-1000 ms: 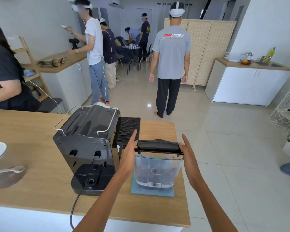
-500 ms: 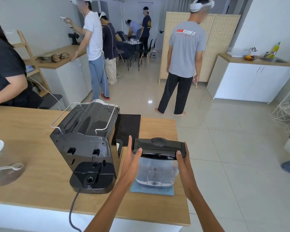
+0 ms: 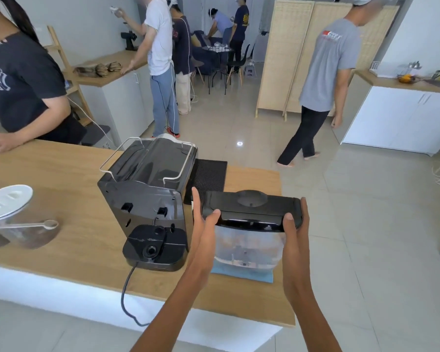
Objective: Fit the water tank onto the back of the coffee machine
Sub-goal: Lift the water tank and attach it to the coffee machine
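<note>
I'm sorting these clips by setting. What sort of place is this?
Probably a shared training or workshop room with a kitchenette: a wooden counter holding a coffee machine, white cabinets with a sink, and several people wearing headsets.

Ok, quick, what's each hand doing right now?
Left hand: closed on the left end of the water tank, at its black lid.
Right hand: closed on the tank's right end.

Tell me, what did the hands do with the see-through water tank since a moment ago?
Both hands, left hand and right hand, closed on the water tank at its black lid and lifted it off the blue cloth, tilting it. The coffee machine and the wooden counter stayed put.
</note>
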`<control>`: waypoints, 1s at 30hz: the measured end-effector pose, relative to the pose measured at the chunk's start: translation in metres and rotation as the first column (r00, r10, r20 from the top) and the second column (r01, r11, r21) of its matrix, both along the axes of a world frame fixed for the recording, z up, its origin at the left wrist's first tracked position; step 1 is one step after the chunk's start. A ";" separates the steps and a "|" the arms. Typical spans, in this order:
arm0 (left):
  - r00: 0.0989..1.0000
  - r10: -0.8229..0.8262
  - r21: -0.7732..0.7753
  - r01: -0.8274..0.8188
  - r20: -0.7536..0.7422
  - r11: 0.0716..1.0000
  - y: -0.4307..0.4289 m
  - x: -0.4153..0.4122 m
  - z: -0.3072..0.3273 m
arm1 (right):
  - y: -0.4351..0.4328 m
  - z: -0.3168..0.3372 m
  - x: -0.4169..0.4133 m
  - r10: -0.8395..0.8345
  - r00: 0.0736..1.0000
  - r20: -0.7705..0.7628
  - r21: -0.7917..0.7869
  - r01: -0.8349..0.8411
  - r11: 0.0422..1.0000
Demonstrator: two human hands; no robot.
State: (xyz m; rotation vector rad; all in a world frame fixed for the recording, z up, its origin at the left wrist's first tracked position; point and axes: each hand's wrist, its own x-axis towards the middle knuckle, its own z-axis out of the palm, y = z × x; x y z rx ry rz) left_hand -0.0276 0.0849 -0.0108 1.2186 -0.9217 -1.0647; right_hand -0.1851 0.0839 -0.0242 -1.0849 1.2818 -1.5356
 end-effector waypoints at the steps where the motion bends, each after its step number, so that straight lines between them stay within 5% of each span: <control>1: 1.000 0.011 -0.001 -0.011 -0.008 1.000 0.008 0.003 0.006 | 0.005 0.004 0.004 0.003 1.000 0.010 -0.005 -0.003 1.000; 16: 0.980 0.196 -0.145 -0.188 0.045 0.971 0.062 0.122 0.013 | 0.045 0.009 0.135 0.068 0.997 0.028 -0.007 -0.068 0.998; 30: 0.981 0.172 -0.117 -0.161 0.088 0.980 0.024 0.239 -0.007 | 0.020 0.000 0.251 0.048 0.998 -0.027 0.019 -0.048 0.999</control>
